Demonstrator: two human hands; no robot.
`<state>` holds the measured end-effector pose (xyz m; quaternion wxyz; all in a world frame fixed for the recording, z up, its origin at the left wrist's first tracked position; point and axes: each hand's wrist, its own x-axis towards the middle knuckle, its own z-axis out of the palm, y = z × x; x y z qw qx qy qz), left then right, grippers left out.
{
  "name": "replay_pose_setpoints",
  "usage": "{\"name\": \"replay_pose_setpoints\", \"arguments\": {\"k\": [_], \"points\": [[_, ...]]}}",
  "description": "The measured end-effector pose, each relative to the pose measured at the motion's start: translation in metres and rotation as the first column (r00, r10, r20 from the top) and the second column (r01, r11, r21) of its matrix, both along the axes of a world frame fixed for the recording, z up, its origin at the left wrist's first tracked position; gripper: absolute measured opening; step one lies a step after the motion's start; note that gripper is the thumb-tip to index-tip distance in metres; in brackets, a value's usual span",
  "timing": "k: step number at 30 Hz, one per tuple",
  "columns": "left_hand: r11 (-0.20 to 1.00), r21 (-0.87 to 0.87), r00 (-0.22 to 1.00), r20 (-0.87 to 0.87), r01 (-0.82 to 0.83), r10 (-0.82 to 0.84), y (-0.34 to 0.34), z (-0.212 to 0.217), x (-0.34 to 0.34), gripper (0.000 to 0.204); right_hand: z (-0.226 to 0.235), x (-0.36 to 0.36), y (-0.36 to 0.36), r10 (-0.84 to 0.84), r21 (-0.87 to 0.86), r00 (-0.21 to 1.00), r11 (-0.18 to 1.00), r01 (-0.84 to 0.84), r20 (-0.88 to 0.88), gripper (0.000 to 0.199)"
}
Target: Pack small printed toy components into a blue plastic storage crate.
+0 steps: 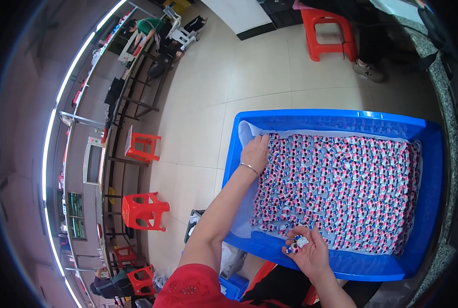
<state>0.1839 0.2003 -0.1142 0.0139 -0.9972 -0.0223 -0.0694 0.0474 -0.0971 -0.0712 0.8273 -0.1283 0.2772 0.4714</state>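
Many small figures (336,190) in white, pink, blue and black stand in close rows inside a blue plastic bin (342,116) lined with a white sheet (245,205). My left hand (255,154), with a bracelet on its wrist, reaches to the far left corner of the rows. Its fingers are bent together at the outermost figures; whatever they pinch is hidden. Over the near side of the bin my right hand (315,255) is turned palm up, its fingers curled around a few loose small figures (299,242).
Red plastic stools (144,211) stand along a long workbench (105,169) on the left, where people (149,31) sit. Another red stool (331,36) and a person's shoe (368,71) are beyond the bin. A speckled stone counter edge (442,87) runs along the right.
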Motion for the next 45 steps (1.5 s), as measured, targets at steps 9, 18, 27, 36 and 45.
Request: {"name": "replay_pose_setpoints", "arguments": {"k": [9, 18, 27, 36, 45], "points": [[0.940, 0.340, 0.959, -0.259, -0.018, 0.112, 0.031, -0.035, 0.032, 0.015, -0.003, -0.002, -0.002, 0.015, 0.082, 1.000, 0.997, -0.017, 0.028, 0.055], [0.984, 0.160, 0.951, -0.287, -0.074, 0.118, 0.026, -0.038, 0.040, 0.018, -0.005, -0.003, -0.001, 0.030, 0.054, 0.999, 0.998, -0.031, 0.030, 0.057], [0.977, 0.184, 0.950, -0.310, 0.103, -0.042, 0.038, -0.036, 0.038, 0.017, -0.003, -0.002, 0.001, 0.027, 0.016, 0.999, 0.999, -0.028, 0.042, 0.055], [0.988, 0.111, 0.959, -0.272, 0.107, -0.073, 0.046, -0.043, 0.040, 0.015, -0.005, -0.003, -0.002, 0.007, -0.021, 0.998, 1.000, -0.006, 0.057, 0.053], [0.993, 0.108, 0.966, -0.257, 0.040, -0.011, 0.037, -0.040, 0.044, 0.016, 0.000, 0.000, 0.000, -0.036, -0.085, 0.999, 0.996, 0.039, 0.035, 0.052]]}}
